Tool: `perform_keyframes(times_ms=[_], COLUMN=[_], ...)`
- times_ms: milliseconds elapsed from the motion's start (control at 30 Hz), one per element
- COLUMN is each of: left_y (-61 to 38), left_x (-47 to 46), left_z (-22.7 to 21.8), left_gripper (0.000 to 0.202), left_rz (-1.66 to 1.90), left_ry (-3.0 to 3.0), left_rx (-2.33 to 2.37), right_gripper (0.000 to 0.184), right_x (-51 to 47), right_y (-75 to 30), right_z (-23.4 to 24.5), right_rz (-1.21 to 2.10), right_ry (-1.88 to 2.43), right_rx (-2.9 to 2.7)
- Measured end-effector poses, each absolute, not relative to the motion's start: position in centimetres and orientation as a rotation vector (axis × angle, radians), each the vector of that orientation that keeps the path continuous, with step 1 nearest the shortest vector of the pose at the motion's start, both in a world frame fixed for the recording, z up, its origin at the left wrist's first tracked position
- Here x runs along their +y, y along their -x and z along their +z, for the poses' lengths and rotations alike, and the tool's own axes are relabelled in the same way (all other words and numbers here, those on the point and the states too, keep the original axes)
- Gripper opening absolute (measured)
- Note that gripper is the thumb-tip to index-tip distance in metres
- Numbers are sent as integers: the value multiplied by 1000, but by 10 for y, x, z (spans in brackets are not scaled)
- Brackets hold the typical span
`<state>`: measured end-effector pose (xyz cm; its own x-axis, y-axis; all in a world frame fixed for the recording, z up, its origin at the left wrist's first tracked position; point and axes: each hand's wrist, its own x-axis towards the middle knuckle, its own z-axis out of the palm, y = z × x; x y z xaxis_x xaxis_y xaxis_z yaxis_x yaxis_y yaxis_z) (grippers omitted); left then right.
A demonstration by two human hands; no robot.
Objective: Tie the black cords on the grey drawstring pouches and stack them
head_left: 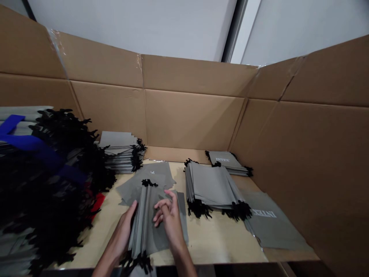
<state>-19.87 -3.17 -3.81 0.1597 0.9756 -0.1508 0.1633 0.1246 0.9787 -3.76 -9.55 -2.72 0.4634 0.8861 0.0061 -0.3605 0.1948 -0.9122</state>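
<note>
My left hand (123,234) grips the left side of a thin upright stack of grey drawstring bags (143,219), whose black cords bunch at both ends. My right hand (170,219) lies against the stack's right side, fingers spread. Flat grey bags (150,179) lie beneath and behind the hands. To the right sits a squared stack of grey bags (209,184), with a smaller stack printed INTEX (223,159) behind it. A single INTEX bag (272,223) lies at the far right. Another stack (118,144) stands to the left.
A large heap of bags with black cords (54,169), a blue strap and a red piece, fills the left side. Tall cardboard walls (190,115) surround the pale wooden work surface (201,242) at the back and right.
</note>
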Motion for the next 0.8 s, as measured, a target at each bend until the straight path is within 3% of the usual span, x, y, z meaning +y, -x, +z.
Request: perform_keyframes(times_ms=[233, 400, 567, 800], left_y=[193, 191, 189, 191], left_x=[-46, -43, -43, -43], left_z=[-7, -6, -2, -9], left_gripper=[61, 68, 65, 68], left_rz=[830, 822, 822, 841], left_ry=[-1343, -1291, -1297, -1434], left_rx=[1225, 1309, 1327, 1200], right_gripper=[57, 48, 26, 29], right_x=[-111, -106, -103, -111], right_y=[47, 37, 29, 47], right_z=[-15, -23, -20, -6], right_rz=[835, 782, 730, 738], right_ry=[1213, 1212, 1234, 1380], right_rx=[-896, -677, -580, -918])
